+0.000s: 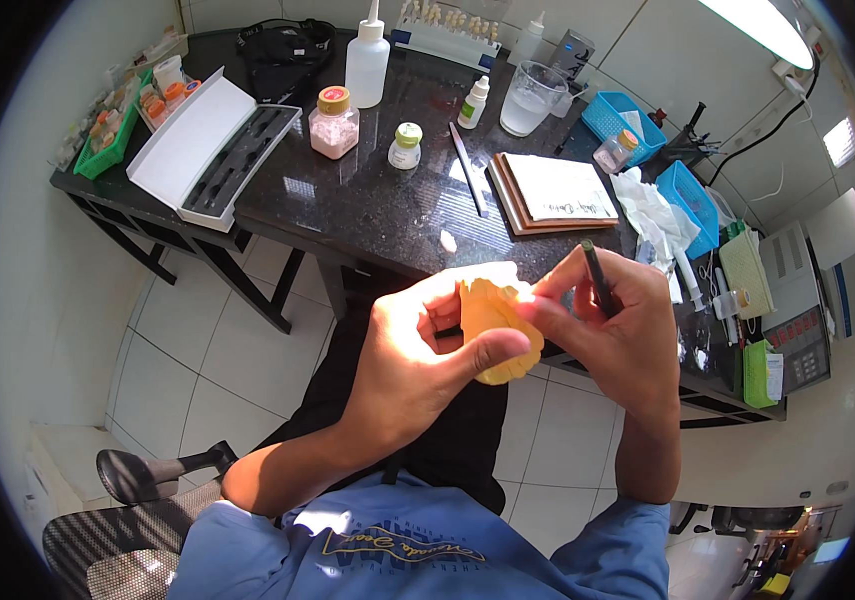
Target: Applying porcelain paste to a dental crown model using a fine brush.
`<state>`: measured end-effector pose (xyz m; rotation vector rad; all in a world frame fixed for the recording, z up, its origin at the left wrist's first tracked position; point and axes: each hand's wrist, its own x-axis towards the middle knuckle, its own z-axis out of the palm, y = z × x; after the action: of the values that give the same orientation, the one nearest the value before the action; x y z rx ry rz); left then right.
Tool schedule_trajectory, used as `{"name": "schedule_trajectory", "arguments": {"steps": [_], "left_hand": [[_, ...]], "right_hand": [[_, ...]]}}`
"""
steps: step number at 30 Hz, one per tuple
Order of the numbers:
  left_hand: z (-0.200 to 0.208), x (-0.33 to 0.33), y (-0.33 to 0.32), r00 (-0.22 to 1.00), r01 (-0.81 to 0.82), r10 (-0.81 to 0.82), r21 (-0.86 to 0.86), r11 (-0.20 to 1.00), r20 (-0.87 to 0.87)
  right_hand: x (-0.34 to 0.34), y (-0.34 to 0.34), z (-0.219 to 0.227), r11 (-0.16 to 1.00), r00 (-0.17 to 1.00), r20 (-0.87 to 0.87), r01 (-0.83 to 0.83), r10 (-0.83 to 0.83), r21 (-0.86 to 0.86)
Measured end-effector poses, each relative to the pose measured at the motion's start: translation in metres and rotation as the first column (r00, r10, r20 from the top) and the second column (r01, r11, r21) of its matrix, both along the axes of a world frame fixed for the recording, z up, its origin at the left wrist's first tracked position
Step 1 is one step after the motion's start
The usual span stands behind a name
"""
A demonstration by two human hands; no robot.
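Bright room, pale wall (38, 260) bowing down the left of the frame, white tiled floor (178, 310) below, and sunlight streaking a glossy black tabletop (273, 215)! Lower left, a mesh chair (118, 530); upper left, a green basket (108, 155) crammed with small containers. Next along, a long white case (178, 140) lies open, dark insert showing, with a black bag (288, 55) behind it. On we go: a tall squeeze bottle (368, 75), a jar of pinkish powder (335, 132), a small green-lidded jar (405, 152). Top centre, a rack of teeth (448, 30); below it a slim tool (468, 172) lies lengthwise, and right of that, a clear cup (531, 100) and a notebook stack (556, 190). Then crumpled tissue (656, 215), blue baskets (688, 205), a lamp (773, 25) glaring upper right and a control box (798, 345) at the far right.

Now to the centre, and what a piece: a yellow dental cast (498, 330), raised in front of the tabletop's near edge, arched, ridged with tooth shapes, glowing where the sun catches it. Left hand (418, 345) is curled round it, thumb across the front. Right hand (613, 325) is half closed, thumb and fingertips right up against the cast's upper right, a dark green stick (598, 278) jutting from its grip. Whether those fingertips pinch something small, I can't tell.
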<state>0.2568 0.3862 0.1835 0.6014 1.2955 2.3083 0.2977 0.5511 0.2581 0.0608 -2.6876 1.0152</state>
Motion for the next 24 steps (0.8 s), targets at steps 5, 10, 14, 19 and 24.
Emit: {"name": "schedule_trajectory", "arguments": {"steps": [5, 10, 14, 19, 24], "left_hand": [[0.005, -0.013, 0.015, 1.000, 0.016, -0.015, -0.030, 0.999, 0.027], [-0.001, -0.028, 0.027, 0.994, -0.053, 0.051, -0.018, 0.998, -0.095], [-0.002, -0.037, 0.028, 0.991, -0.050, 0.050, -0.005, 0.999, -0.121], [-0.002, -0.050, 0.035, 0.982, -0.072, 0.086, 0.086, 0.994, -0.167], [-0.001, -0.060, 0.041, 0.997, 0.043, -0.027, 0.204, 0.978, -0.079]], "right_hand": [[-0.016, 0.021, 0.005, 0.989, 0.990, 0.024, -0.135, 0.136, -0.059], [-0.031, 0.037, 0.005, 0.966, 0.974, 0.024, -0.220, 0.225, -0.139], [-0.029, 0.033, 0.010, 0.975, 0.997, 0.053, -0.046, 0.059, -0.216], [-0.019, 0.047, 0.010, 0.970, 0.988, -0.024, 0.147, -0.154, -0.191], [-0.033, 0.039, 0.006, 0.973, 0.963, 0.269, 0.066, -0.004, -0.221]]}}
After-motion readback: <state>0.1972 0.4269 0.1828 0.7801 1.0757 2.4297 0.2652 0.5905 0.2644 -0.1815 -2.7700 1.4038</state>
